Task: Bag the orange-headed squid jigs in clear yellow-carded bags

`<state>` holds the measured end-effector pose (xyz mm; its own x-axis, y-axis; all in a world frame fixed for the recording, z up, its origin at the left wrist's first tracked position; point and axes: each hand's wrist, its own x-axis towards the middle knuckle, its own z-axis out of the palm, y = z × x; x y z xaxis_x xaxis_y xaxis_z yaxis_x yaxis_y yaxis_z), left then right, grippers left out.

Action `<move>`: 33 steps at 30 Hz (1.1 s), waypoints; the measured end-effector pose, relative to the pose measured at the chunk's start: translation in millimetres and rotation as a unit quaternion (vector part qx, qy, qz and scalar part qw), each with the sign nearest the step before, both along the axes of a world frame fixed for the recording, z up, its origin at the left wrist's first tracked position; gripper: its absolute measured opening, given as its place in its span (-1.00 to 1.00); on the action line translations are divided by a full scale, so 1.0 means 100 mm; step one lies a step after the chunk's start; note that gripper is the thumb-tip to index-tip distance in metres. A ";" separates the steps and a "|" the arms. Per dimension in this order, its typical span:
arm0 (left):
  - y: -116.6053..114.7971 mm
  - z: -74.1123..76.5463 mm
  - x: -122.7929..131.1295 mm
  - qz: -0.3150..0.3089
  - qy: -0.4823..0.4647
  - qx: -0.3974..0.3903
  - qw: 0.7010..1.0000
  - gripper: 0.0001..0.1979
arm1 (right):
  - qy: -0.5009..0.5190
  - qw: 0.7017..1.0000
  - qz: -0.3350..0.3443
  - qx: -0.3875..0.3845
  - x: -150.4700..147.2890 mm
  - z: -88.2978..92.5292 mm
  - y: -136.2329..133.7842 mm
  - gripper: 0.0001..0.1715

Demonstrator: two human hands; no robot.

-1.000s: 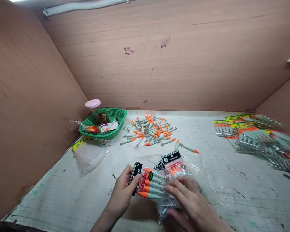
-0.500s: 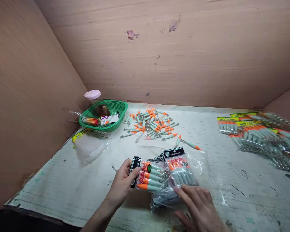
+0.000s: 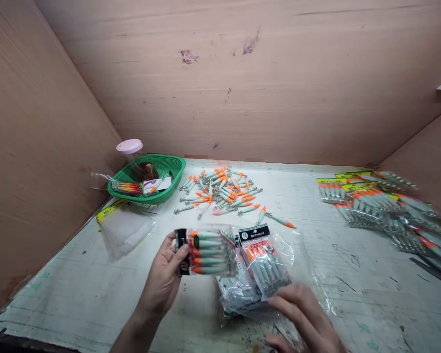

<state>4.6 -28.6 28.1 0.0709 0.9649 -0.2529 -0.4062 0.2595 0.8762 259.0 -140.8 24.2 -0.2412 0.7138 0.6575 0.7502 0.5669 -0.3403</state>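
My left hand [image 3: 166, 274] grips a clear packet of squid jigs [image 3: 210, 252] by its black header card, thumb on top. Several pale green jigs with orange ends lie side by side in it, their hooks toward the right. Beside it, a second packet of squid jigs [image 3: 266, 267] with a black header rests on a large clear plastic bag [image 3: 238, 294] holding more contents that I cannot make out. My right hand [image 3: 303, 318] is just below that bag's right corner, its fingers bent and the thumb apart, with nothing seen between them.
Loose squid jigs [image 3: 228, 191] lie heaped at the back middle. A green basket [image 3: 178, 171] at the back left holds a pink-lidded container [image 3: 129, 146] and a packet. Empty plastic sleeves [image 3: 127, 230] lie before it. Yellow-headed packets [image 3: 375, 206] are piled at right, near a dark tool [image 3: 429, 269].
My left hand has lifted the packet up and to the left, off the big bag. My right hand has drawn slightly away from the other packet. The view has shifted a little.
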 end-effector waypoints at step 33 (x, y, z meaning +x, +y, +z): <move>-0.23 -0.02 0.39 -0.189 -0.021 0.069 0.979 -0.90 | -0.062 0.944 0.258 -0.197 -0.56 0.71 0.55 -0.83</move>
